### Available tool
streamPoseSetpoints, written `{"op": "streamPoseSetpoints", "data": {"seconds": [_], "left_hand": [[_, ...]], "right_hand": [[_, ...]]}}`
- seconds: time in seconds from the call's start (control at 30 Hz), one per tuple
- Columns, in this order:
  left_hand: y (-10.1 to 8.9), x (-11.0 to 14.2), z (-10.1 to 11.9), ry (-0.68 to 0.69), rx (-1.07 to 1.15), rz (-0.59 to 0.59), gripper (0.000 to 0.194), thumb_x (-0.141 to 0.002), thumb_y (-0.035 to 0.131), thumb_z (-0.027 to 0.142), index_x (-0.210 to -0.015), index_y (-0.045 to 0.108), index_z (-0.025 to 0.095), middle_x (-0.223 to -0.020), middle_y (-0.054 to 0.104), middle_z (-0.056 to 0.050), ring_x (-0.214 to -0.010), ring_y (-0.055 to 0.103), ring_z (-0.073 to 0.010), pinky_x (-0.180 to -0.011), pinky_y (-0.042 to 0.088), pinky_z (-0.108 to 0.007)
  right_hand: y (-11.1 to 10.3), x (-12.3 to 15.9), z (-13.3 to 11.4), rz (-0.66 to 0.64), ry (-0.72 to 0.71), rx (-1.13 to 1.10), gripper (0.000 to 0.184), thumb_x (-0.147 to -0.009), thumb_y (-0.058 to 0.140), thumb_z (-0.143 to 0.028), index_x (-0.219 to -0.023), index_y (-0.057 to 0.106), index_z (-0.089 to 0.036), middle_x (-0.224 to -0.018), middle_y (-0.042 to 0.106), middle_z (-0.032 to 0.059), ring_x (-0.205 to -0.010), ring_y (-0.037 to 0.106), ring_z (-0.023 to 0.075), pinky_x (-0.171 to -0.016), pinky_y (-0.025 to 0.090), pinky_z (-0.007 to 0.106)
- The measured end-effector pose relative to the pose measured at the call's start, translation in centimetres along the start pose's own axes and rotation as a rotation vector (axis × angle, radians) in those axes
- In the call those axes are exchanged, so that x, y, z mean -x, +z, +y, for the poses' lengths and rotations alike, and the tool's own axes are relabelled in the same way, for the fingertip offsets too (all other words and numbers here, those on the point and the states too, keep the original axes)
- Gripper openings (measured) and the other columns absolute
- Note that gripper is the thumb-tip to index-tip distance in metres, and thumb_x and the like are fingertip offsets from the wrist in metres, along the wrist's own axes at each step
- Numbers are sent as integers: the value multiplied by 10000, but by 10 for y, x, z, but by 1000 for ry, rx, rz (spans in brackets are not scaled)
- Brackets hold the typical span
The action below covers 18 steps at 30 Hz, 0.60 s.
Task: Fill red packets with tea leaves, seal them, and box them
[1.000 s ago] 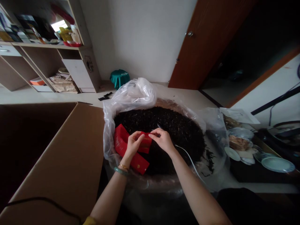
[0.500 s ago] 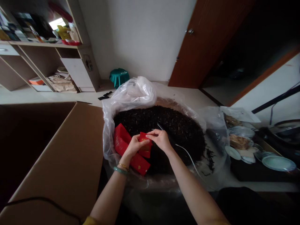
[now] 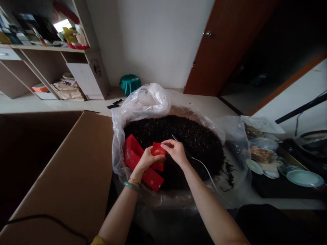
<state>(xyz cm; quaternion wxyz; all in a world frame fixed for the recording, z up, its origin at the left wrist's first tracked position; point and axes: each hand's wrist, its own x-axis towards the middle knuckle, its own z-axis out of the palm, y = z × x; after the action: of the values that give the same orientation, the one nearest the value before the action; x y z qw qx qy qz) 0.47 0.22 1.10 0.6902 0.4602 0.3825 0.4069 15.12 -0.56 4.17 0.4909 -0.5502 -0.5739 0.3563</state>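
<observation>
A small red packet [image 3: 158,166] with gold lettering is held between both my hands over a heap of dark dried leaves, which look like tea [image 3: 196,136]. My left hand [image 3: 147,158] grips its left side, thumb across the front. At its upper right edge, my right hand [image 3: 176,151] pinches with thumb and fingertips. Other red packets [image 3: 132,149] lie on the leaves by my left wrist. The leaves fill a clear plastic bag [image 3: 155,98] with its mouth spread wide. A dark object [image 3: 175,137], partly behind my right hand, rests on the leaves.
An open cardboard box [image 3: 94,146] stands at left. A white cable [image 3: 208,170] runs under my right forearm. Plastic tubs [image 3: 262,153] and lids [image 3: 304,177] sit at right. Behind are a green-covered bin [image 3: 130,84], a shelf unit [image 3: 84,78] and a brown door [image 3: 219,51].
The fingers of my right hand have shifted slightly to the right along the packet's top edge, and more of its gold lettering shows. Both hands still hold it in nearly the same place.
</observation>
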Motion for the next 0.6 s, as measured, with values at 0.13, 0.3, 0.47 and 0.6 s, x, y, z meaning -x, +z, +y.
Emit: {"op": "streamPoseSetpoints", "data": {"seconds": [0.13,0.3,0.47,0.6], "left_hand": [[-1,-3,-3,109,-173,-14,525,-508,853,360,-897,608,106,-765,661,-10,-657,603,-135,-650,513,-260],[-3,-2,-5,215,-486,-62,600,-516,838,329,-1031,607,126,-905,639,-16,-819,572,-176,-765,489,-285],[-5,-2,-9,142,-576,-145,685,-498,844,391,-1081,591,135,-948,624,-20,-891,560,-212,-821,475,-320],[-6,-3,-10,144,-593,-130,763,-456,866,375,-1110,559,130,-1003,615,-40,-934,555,-224,-855,453,-324]], "right_hand": [[-13,-4,-6,-66,-181,138,277,-868,504,-358,-850,715,-180,-942,683,94,-900,629,203,-789,510,326],[-41,-22,-18,-565,-7,257,246,-820,512,-179,-937,728,-182,-990,677,62,-859,627,164,-801,508,321],[-52,-36,-34,-825,193,351,345,-784,520,-204,-1074,704,-180,-906,694,37,-683,588,131,-567,479,227],[-43,-39,-33,-1001,172,472,306,-711,535,-159,-948,729,-157,-703,642,-17,-557,516,90,-519,424,190]]}}
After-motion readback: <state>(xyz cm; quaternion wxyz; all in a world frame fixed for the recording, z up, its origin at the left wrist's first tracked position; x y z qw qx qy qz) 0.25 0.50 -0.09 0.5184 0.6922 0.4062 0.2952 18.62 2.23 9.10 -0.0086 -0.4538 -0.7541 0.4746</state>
